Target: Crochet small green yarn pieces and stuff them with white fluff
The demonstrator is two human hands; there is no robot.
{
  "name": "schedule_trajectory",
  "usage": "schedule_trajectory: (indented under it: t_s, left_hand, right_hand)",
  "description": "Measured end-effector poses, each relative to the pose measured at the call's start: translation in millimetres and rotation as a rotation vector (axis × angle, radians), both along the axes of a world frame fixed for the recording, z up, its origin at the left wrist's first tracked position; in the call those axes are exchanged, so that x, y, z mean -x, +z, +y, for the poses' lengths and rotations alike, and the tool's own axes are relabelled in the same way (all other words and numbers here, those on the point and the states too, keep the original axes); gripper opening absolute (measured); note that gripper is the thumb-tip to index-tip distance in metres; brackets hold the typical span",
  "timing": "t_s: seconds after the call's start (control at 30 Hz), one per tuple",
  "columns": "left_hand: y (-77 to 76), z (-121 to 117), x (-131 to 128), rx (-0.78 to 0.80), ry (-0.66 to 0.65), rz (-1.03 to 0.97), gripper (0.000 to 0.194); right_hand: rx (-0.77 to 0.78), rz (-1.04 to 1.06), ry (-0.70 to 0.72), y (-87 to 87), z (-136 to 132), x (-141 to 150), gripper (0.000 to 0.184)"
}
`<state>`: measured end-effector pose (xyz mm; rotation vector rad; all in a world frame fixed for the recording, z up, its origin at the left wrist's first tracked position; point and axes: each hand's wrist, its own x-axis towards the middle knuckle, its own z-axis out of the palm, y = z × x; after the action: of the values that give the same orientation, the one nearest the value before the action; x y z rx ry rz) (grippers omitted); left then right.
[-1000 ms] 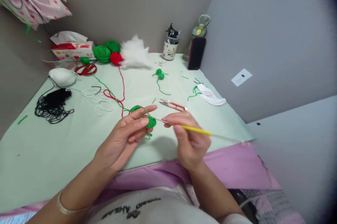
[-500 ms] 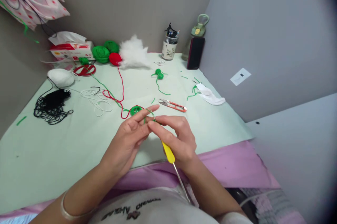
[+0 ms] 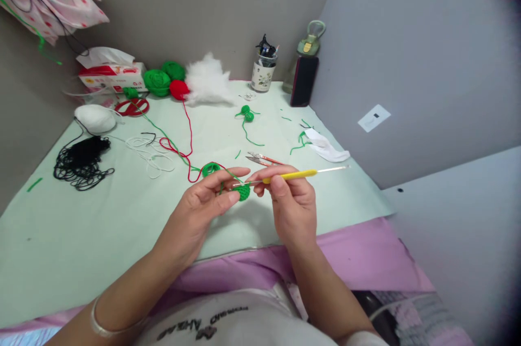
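Between thumb and fingers, my left hand (image 3: 203, 207) pinches a small green crochet piece (image 3: 243, 192), with green yarn running over its raised forefinger. My right hand (image 3: 293, 205) grips a crochet hook (image 3: 299, 175) by its yellow handle. The hook lies nearly level; its thin metal tip reaches left to the top of the green piece, and its other metal end points right. Whether the tip is inside a stitch I cannot tell. Just behind my left hand lies a green yarn coil (image 3: 210, 169). Thread snips (image 3: 262, 159) rest behind my right hand, partly hidden by it.
At the back stand green yarn balls (image 3: 157, 82), a red ball (image 3: 179, 89), white stuffing (image 3: 207, 81), a pen cup (image 3: 262, 72), a bottle (image 3: 308, 45) and a phone (image 3: 304, 81). Black yarn (image 3: 83, 161) lies left, red scissors (image 3: 132, 107) behind it, white fabric (image 3: 326, 145) right.
My right hand has turned, swinging the crochet hook from pointing down toward my body to nearly level. The green piece, hidden before, now shows between my hands. The snips are now partly covered.
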<state>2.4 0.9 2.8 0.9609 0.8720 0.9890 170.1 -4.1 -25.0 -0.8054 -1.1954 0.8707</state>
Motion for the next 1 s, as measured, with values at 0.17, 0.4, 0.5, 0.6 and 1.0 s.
schedule_trajectory:
  t_s: [0.17, 0.4, 0.5, 0.6, 1.0]
  left_hand:
    - [-1.4, 0.2, 2.3, -0.045, 0.028, 0.023, 0.024]
    - [-2.0, -2.4, 3.4, -0.267, 0.119, 0.254, 0.026]
    - [-2.2, -5.1, 1.4, -0.314, 0.174, 0.299, 0.028]
    - [-1.8, -5.0, 0.1, -0.117, 0.114, 0.093, 0.038]
    - [4.9, -0.1, -1.2, 0.104, -0.012, -0.125, 0.036]
  right_hand:
    - [0.035, 0.085, 0.080, 3.0, 1.3, -3.4, 0.022]
    - [-0.107, -0.260, -0.102, 10.8, -11.6, -2.0, 0.020]
    - [-0.353, -0.515, -0.183, 8.8, -14.7, -0.9, 0.022]
    - [-0.553, -0.756, -0.291, 3.0, -15.1, 1.2, 0.031]
    - [-0.182, -0.164, -0.061, 5.7, -4.1, 2.8, 0.017]
